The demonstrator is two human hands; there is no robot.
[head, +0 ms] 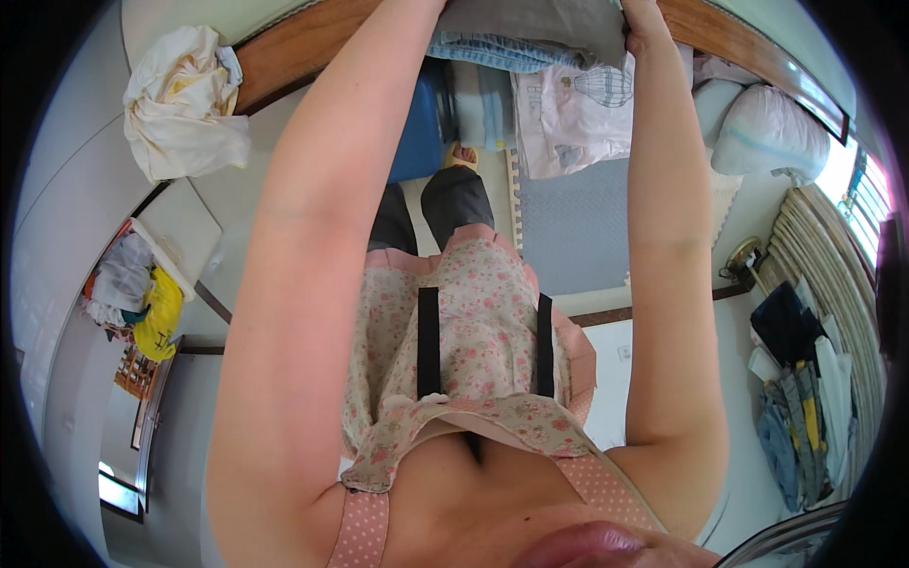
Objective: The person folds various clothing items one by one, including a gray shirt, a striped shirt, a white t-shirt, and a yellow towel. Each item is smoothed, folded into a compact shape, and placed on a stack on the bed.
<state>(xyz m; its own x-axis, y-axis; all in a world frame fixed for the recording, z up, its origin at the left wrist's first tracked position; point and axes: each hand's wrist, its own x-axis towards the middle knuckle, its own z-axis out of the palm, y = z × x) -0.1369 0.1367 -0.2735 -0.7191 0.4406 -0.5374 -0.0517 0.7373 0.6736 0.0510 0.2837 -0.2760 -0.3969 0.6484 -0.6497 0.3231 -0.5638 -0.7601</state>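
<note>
A grey cloth garment [540, 25] is spread at the top edge, between my forearms. My right hand [645, 27] is partly cut off by the top edge and holds the right side of this garment. Only the wrist end of my left arm reaches the top edge, at the garment's left side; the left hand is out of view. Below the grey cloth lie folded light-blue denim [497, 53] and a white printed cloth [575, 121] with a balloon drawing. More folded blue and grey clothes [483, 106] are beside them.
A wooden bed edge [305, 42] curves along the top. Crumpled cream cloth [184, 106] lies at left, a blue container [415, 135] near my feet, and a grey foam mat [568, 220] on the floor. Wrapped white bundles [770, 135], a fan [744, 257] and hanging clothes [802, 419] are at right.
</note>
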